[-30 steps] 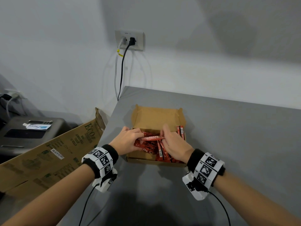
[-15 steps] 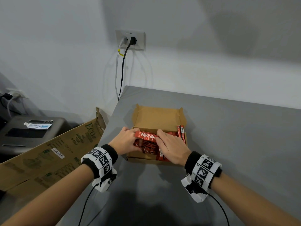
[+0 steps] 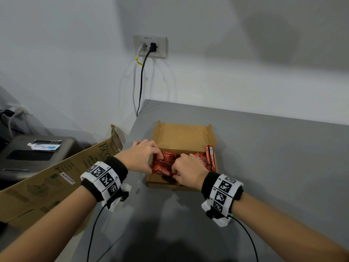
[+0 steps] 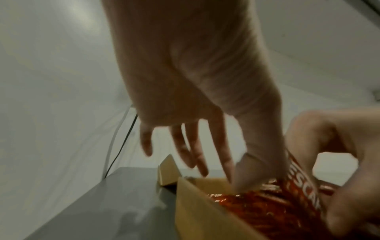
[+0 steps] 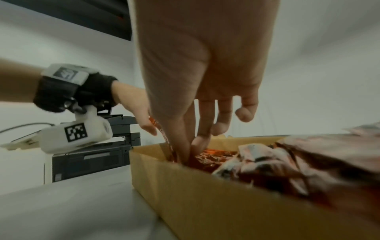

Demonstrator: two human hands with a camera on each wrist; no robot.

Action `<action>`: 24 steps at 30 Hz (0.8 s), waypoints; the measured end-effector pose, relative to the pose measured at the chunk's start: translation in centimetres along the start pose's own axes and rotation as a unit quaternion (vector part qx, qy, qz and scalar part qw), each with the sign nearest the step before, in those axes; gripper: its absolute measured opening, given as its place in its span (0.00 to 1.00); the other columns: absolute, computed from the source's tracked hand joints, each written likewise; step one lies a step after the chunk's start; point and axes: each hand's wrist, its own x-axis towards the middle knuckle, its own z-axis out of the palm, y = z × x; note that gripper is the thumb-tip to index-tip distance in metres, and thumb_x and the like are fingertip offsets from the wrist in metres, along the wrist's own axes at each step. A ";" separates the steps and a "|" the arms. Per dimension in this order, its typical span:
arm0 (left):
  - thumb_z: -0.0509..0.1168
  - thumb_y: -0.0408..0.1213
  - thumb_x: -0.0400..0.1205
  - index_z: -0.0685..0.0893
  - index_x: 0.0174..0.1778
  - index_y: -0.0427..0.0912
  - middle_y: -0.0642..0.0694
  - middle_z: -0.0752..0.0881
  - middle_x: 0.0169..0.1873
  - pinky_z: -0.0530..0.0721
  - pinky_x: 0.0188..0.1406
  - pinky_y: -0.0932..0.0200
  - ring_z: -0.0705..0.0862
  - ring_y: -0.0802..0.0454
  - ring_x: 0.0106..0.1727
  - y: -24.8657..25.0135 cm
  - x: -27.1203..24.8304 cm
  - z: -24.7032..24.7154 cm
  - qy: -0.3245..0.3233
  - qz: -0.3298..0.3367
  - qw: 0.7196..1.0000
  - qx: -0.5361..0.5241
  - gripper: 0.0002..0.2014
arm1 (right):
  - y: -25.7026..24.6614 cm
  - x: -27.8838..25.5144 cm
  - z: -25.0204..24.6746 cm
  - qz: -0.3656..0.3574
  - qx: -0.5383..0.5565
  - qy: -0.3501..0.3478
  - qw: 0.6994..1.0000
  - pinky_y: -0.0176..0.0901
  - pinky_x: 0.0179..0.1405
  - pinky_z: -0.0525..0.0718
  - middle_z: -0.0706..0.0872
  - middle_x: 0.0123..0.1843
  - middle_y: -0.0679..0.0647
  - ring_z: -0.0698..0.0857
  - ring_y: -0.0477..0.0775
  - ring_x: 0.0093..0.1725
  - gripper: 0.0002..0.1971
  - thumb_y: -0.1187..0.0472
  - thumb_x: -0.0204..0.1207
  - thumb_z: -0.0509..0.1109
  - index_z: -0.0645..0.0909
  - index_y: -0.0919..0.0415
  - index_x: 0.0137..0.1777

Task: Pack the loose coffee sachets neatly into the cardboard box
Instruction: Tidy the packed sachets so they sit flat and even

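An open cardboard box sits on the grey table, its lid folded back, with several red coffee sachets lying in it. A few sachets stand on edge against its right wall. My left hand reaches over the left wall. My right hand is inside the box, fingers curled. Both hands pinch one red sachet between them, low among the others. In the left wrist view my left hand has thumb and forefinger at the sachet's end. In the right wrist view my right hand pinches down inside the box.
A large flattened cardboard carton leans beside the table's left edge. A dark printer stands beyond it. Two cables hang from a wall socket behind the table's back corner. Bare table lies to the right of the box and in front of it.
The sachet held flat above the box half a second ago has gone down in among the others. Both hands have dropped lower, and the right hand has curled.
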 end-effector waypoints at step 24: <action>0.65 0.45 0.75 0.75 0.38 0.50 0.57 0.76 0.38 0.63 0.44 0.60 0.80 0.53 0.45 1.8 0.7 3.5 0.072 0.036 0.993 0.086 0.06 | -0.3 0.0 1.5 0.065 -0.014 -0.006 0.998 0.49 0.55 0.73 0.86 0.52 0.58 0.82 0.62 0.55 0.07 0.59 0.77 0.65 0.82 0.58 0.51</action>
